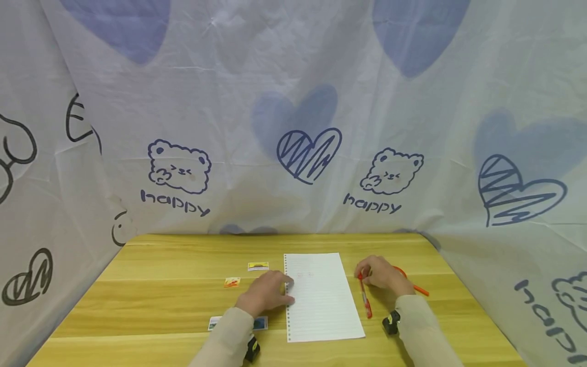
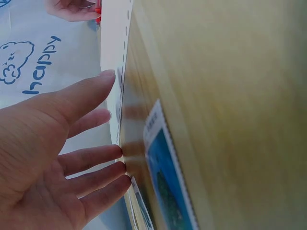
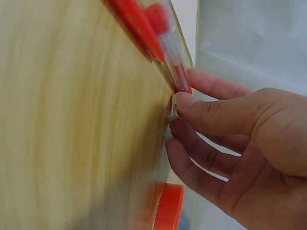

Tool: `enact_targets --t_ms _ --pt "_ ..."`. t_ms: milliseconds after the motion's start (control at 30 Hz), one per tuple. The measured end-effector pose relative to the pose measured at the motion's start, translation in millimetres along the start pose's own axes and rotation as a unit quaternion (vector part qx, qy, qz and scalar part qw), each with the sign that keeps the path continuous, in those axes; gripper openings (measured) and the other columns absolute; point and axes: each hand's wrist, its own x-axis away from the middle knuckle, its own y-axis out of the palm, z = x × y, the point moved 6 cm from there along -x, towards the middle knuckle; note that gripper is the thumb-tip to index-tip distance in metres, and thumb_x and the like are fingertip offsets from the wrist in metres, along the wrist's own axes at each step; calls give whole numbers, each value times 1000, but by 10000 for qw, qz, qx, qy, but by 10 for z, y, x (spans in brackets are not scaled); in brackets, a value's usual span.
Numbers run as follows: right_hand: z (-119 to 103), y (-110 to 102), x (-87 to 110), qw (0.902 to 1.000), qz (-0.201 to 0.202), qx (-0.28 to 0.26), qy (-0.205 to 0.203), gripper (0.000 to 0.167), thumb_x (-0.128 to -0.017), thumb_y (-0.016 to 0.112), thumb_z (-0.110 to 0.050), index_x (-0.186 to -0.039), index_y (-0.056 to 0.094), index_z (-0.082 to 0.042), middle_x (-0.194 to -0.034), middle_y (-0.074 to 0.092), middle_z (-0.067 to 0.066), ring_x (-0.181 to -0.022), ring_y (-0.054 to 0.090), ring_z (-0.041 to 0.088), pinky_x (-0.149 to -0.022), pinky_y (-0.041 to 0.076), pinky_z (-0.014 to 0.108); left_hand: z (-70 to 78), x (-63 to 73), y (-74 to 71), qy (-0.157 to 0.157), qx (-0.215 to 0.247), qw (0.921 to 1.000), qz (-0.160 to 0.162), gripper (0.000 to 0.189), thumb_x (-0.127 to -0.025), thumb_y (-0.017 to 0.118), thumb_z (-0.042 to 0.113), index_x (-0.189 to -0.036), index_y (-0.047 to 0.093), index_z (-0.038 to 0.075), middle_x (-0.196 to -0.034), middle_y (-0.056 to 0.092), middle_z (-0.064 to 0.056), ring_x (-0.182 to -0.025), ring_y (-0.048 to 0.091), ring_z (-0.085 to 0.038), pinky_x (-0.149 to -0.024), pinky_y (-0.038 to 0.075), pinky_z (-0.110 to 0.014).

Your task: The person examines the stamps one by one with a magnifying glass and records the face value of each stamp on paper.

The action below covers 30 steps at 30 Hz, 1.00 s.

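Note:
A white lined sheet (image 1: 323, 300) with punched holes down its left edge lies on the table. My left hand (image 1: 268, 291) is at that edge, thumb and fingers spread and the fingertips overlapping the margin. To the right of the sheet, my right hand (image 1: 379, 272) pinches a red pen (image 1: 364, 293) between thumb and fingers near its far end. In the right wrist view the pen's clear barrel (image 3: 173, 50) shows, and a tapered red piece (image 3: 136, 28) is beside it. A blue-pictured stamp (image 2: 165, 177) lies below my left hand, partly covered by the sleeve in the head view.
A yellow stamp (image 1: 258, 266) and an orange one (image 1: 232, 282) lie left of the sheet. Behind my right wrist is an orange-red thing with a curved rim and a straight handle (image 1: 421, 290), partly hidden. A printed white curtain (image 1: 238, 193) hangs at the table's back.

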Motion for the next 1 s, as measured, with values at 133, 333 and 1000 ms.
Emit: enact_targets --t_ms 133,333,1000 --pt "0 -8 7 9999 46 9 -93 25 -78 74 16 -88 77 -7 -76 67 3 -75 57 14 -72 50 31 -4 7 8 -22 -52 10000 -6 44 -84 86 27 -120 74 5 -126 73 -16 -116 68 -33 -101 55 -50" --pt "2 -44 39 9997 208 -52 -121 24 -74 79 14 -86 77 -7 -77 68 4 -72 55 12 -67 48 24 -11 6 12 -37 -130 9999 39 43 -83 87 27 -119 75 6 -125 73 -16 -116 68 -33 -101 55 -50" --pt "-61 -191 68 9967 670 -293 -343 15 -82 81 0 -86 73 -12 -80 69 -2 -75 57 10 -70 49 24 -19 3 23 -142 -77 9999 -5 46 -84 86 27 -121 74 3 -127 72 -16 -122 66 -35 -105 53 -50"
